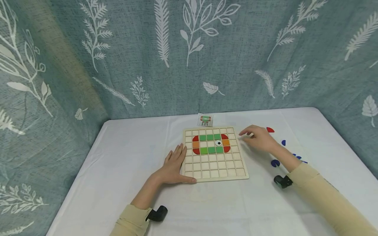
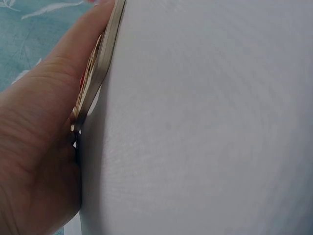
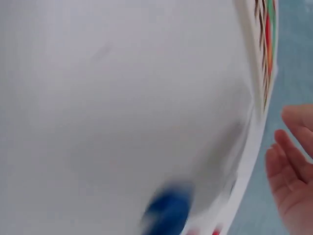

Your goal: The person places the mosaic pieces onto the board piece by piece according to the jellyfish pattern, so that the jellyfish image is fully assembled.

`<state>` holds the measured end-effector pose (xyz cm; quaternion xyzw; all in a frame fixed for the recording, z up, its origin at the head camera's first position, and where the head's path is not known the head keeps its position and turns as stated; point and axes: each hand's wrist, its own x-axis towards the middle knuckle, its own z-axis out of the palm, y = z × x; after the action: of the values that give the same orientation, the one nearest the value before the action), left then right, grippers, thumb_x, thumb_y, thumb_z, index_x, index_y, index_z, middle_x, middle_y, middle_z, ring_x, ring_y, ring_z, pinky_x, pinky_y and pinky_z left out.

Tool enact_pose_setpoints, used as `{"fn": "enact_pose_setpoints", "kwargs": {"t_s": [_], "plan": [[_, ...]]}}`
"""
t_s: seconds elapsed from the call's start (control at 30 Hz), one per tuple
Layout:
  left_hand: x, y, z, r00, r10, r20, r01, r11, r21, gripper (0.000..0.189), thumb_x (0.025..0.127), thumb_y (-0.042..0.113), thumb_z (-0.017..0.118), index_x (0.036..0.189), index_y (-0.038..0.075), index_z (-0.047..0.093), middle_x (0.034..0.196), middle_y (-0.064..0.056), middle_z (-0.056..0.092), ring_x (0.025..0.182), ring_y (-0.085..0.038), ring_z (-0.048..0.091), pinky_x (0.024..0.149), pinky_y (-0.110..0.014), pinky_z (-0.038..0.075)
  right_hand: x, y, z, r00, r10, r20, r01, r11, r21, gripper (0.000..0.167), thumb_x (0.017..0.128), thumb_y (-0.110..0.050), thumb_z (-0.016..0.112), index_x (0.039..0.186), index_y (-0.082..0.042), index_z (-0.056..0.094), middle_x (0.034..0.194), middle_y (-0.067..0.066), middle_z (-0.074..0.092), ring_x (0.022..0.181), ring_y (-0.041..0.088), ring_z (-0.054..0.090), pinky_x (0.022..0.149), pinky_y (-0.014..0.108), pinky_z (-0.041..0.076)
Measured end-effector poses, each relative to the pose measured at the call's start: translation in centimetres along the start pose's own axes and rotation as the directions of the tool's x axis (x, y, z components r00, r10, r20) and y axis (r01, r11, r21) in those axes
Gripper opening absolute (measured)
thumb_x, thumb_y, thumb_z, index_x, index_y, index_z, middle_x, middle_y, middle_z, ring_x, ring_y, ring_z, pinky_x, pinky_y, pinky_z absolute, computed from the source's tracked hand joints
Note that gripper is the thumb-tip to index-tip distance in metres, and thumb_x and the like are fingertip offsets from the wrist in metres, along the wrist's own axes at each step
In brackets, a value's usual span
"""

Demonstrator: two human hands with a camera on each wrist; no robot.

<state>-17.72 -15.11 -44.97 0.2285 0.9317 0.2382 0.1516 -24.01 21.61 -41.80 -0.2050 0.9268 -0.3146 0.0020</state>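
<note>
Head view: The square board (image 1: 213, 166) looks like pale wood, cut into small boxes by thin lines. It lies flat on the smooth white cloth (image 1: 130, 147). On it, 6 green squares (image 1: 210, 137), 2 orange squares (image 1: 225, 142) and 4 red rounded corners (image 1: 224, 136) make a ring. Inside the ring, by its right end, sits 1 round white eye (image 1: 218, 143) with a black dot. The left hand (image 1: 174, 165) rests at the board's near left corner, fingers straight and a little apart, thumb out wide along the near edge. The right hand (image 1: 258, 139) hangs just past the board's right edge, fingers softly bent. Beyond the board, a small picture card (image 1: 205, 120) lies just beside its far edge. Near the right arm lie a red piece (image 1: 270, 129) with a curved side and some round-edged blue pieces (image 1: 275, 163). White cloth stretches wide to the left of the board and on its near side. The soft curtain (image 1: 177, 82) has white leaves.

Left wrist view: The left thumb lies along the board's thick, smooth rim. I cannot tell how the other fingers lie here.

Right wrist view: The right fingers curve a little, with a narrow gap to the thumb. A blue piece is blurred below.
</note>
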Motion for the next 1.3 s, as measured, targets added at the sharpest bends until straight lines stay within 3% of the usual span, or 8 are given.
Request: {"fn": "enact_pose_setpoints", "kwargs": {"t_s": [0.2, 0.4, 0.6, 0.8, 1.0, 1.17, 1.3], "plan": [[0.0, 0.0, 0.0, 1.0, -0.001, 0.002, 0.001, 1.0, 0.01, 0.127, 0.073, 0.059, 0.078, 0.156, 0.001, 0.001, 0.162, -0.014, -0.006, 0.148, -0.027, -0.009, 0.117, -0.05, -0.005, -2.9, 3.2, -2.6, 0.995, 0.079, 0.057, -0.077, 0.996, -0.036, 0.027, 0.092, -0.002, 0.062, 0.119, 0.0, 0.066, 0.121, 0.023, 0.061, 0.11, 0.041, 0.058, 0.087, 0.051, 0.051], [0.0, 0.1, -0.1, 1.0, 0.003, 0.002, -0.003, 1.0, 0.005, 0.126, 0.073, 0.059, 0.078, 0.156, 0.001, 0.001, 0.162, -0.015, -0.006, 0.148, -0.027, -0.008, 0.117, -0.05, -0.004, -3.9, 4.2, -2.4, 0.997, 0.072, 0.038, -0.072, 0.997, -0.009, 0.025, 0.091, -0.004, 0.066, 0.116, 0.001, 0.067, 0.111, 0.018, 0.065, 0.099, 0.035, 0.062, 0.081, 0.046, 0.053], [0.0, 0.1, -0.1, 1.0, 0.006, -0.003, -0.005, 1.0, 0.008, 0.126, 0.073, 0.059, 0.078, 0.155, 0.001, 0.002, 0.162, -0.015, -0.005, 0.149, -0.028, -0.008, 0.117, -0.05, -0.004, -3.7, 4.0, -1.7, 0.998, 0.066, 0.007, -0.065, 0.997, -0.029, 0.029, 0.089, -0.015, 0.073, 0.113, 0.0, 0.068, 0.1, 0.009, 0.068, 0.087, 0.023, 0.059, 0.076, 0.041, 0.05], [0.0, 0.1, 0.0, 1.0, 0.009, -0.005, -0.009, 1.0, 0.007, 0.127, 0.073, 0.059, 0.078, 0.155, 0.001, 0.001, 0.162, -0.015, -0.005, 0.149, -0.027, -0.008, 0.117, -0.05, -0.004, -3.8, 4.0, -1.6, 0.998, 0.047, 0.036, -0.047, 0.999, -0.018, 0.032, 0.088, -0.012, 0.073, 0.118, -0.001, 0.066, 0.112, 0.013, 0.067, 0.099, 0.029, 0.061, 0.082, 0.046, 0.052], [0.0, 0.0, 0.0, 1.0, 0.008, -0.009, -0.008, 1.0, 0.008, 0.127, 0.073, 0.06, 0.078, 0.156, 0.001, 0.001, 0.162, -0.015, -0.005, 0.149, -0.028, -0.008, 0.117, -0.051, -0.004, -3.3, 3.6, -1.0, 0.999, 0.053, 0.013, -0.053, 0.999, -0.01, 0.027, 0.089, -0.009, 0.072, 0.114, -0.002, 0.069, 0.106, 0.011, 0.069, 0.094, 0.026, 0.062, 0.081, 0.043, 0.053], [0.0, 0.0, 0.0, 1.0, 0.006, -0.005, -0.006, 1.0, 0.008, 0.127, 0.073, 0.059, 0.078, 0.156, 0.001, 0.001, 0.162, -0.015, -0.005, 0.148, -0.027, -0.008, 0.117, -0.05, -0.004, -1.7, 1.7, 0.5, 0.995, 0.102, 0.01, -0.103, 0.992, 0.073, 0.029, 0.088, -0.017, 0.074, 0.114, -0.004, 0.069, 0.103, 0.008, 0.068, 0.092, 0.023, 0.062, 0.08, 0.04, 0.054], [0.0, 0.1, 0.0, 1.0, 0.01, -0.005, -0.01, 1.0, 0.005, 0.126, 0.073, 0.058, 0.078, 0.155, 0.001, 0.001, 0.162, -0.015, -0.005, 0.148, -0.027, -0.008, 0.117, -0.05, -0.004, 0.2, -0.6, 2.3, 0.998, 0.054, 0.034, -0.058, 0.988, 0.146, 0.025, 0.088, -0.018, 0.075, 0.109, -0.007, 0.07, 0.098, 0.004, 0.067, 0.091, 0.02, 0.061, 0.083, 0.039, 0.053]]}}
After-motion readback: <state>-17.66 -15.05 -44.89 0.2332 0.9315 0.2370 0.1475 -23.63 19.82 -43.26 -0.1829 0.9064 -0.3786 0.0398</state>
